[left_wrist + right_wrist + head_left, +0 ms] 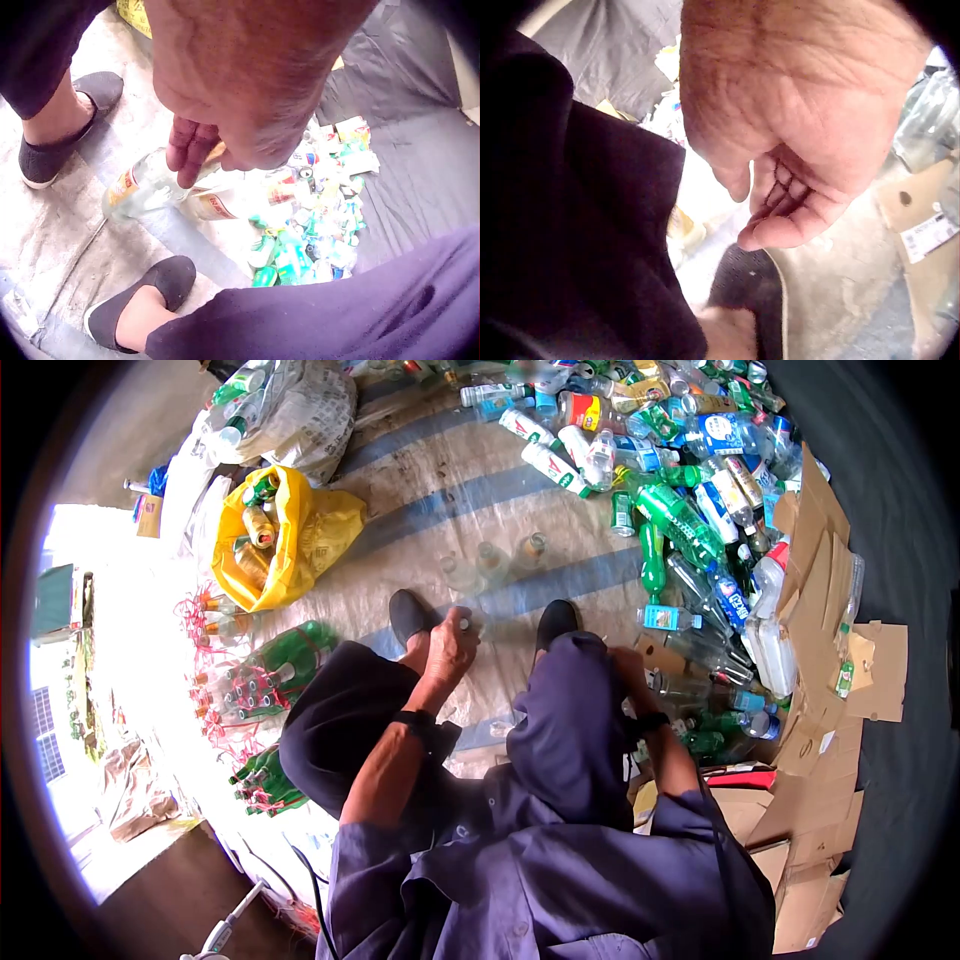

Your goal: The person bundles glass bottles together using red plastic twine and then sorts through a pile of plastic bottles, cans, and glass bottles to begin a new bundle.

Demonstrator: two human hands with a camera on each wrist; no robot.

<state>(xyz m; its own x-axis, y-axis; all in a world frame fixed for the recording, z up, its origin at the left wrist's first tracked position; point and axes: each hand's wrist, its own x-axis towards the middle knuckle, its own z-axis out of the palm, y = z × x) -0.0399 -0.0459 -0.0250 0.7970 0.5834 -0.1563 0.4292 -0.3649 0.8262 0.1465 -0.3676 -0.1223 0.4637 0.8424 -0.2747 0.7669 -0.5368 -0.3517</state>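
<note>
My left hand (452, 648) is low between the two shoes, its fingers curled round the top of a clear glass bottle. In the left wrist view the fingers (191, 150) close at the neck of this bottle (154, 191), which has an orange and white label; the palm hides its top. Just beyond the hand, clear glass bottles (492, 563) stand upright on the striped sheet (430, 485). My right hand (628, 670) hangs beside the right knee; in the right wrist view its fingers (787, 229) are loosely curled with nothing between them.
A large heap of plastic bottles and cans (690, 500) spreads at the right, bordered by cardboard (815, 690). To the left are a yellow sack (335, 535) with cans and bundles of green bottles (290, 650) tied with red string. A white sack (310, 410) stands behind.
</note>
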